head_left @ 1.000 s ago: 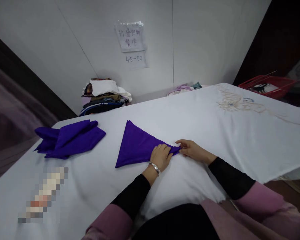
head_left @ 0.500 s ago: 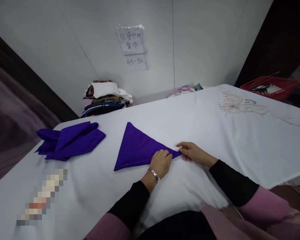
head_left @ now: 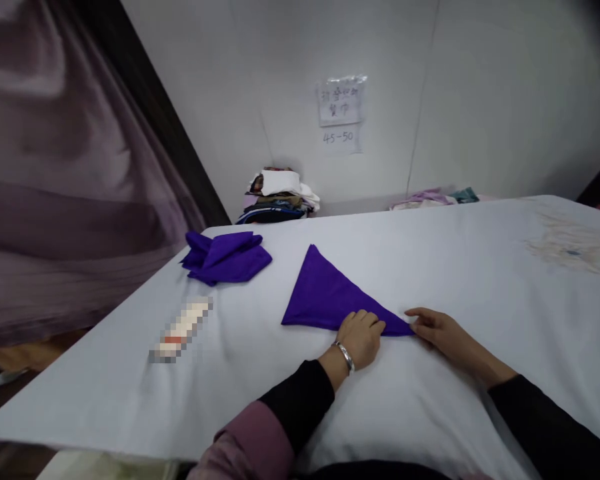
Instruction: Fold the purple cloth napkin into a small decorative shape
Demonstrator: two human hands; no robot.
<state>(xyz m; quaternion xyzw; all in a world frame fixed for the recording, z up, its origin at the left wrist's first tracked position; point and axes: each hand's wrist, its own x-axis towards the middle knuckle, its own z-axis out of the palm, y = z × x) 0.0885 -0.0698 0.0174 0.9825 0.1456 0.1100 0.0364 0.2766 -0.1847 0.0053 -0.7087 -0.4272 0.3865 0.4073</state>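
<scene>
A purple napkin [head_left: 325,290] lies on the white-covered table as a flat triangle, its narrow point toward the right. My left hand [head_left: 363,339], with a silver bracelet at the wrist, rests on the napkin's lower edge. Its fingers are bent and held together on the cloth; what lies under them is hidden. At the narrow tip, my right hand [head_left: 437,333] pinches the cloth between thumb and fingers. Further left sits a second purple napkin [head_left: 230,257], loosely folded with several corners sticking out.
A pixelated strip [head_left: 183,330] lies on the white tablecloth [head_left: 250,387] at the left. Stacked folded cloths [head_left: 280,197] and a lower heap of fabric [head_left: 430,198] stand by the wall. Paper signs [head_left: 341,113] hang above, and a mauve curtain [head_left: 70,173] hangs at left.
My view has turned left, so everything sits further right in the picture. Both hands stay on the triangular napkin, whose narrow tip looks flatter and straighter.
</scene>
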